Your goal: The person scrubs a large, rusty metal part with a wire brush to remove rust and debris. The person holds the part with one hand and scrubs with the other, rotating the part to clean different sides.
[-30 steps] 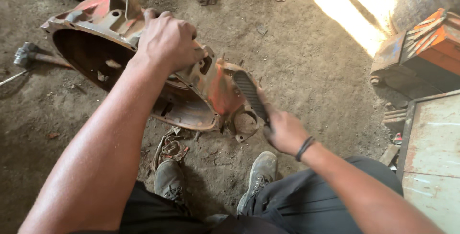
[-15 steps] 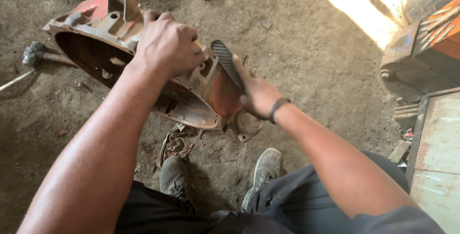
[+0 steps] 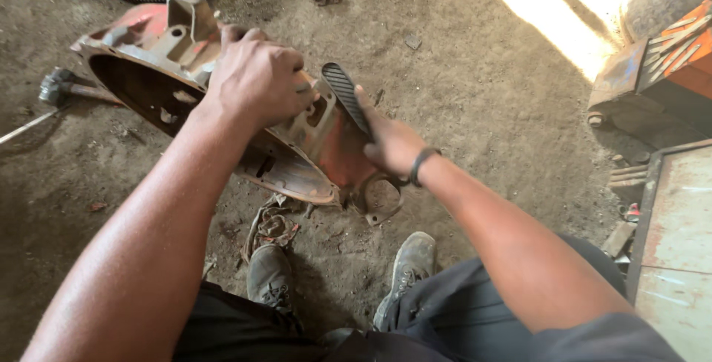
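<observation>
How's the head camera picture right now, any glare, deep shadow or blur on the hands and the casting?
Head view: a blown-out sun patch at top right; the red-orange bell-shaped metal housing evenly lit, its hollow dark; left hand sharp on its top; right hand holding the flat dark ribbed file, slightly soft; no glare there.

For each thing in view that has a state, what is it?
Red housing: tilted on the dirt floor, open side showing.
Left hand: gripping the housing's top.
Right hand: holding a flat file against the housing.
Hammer: lying untouched.
</observation>
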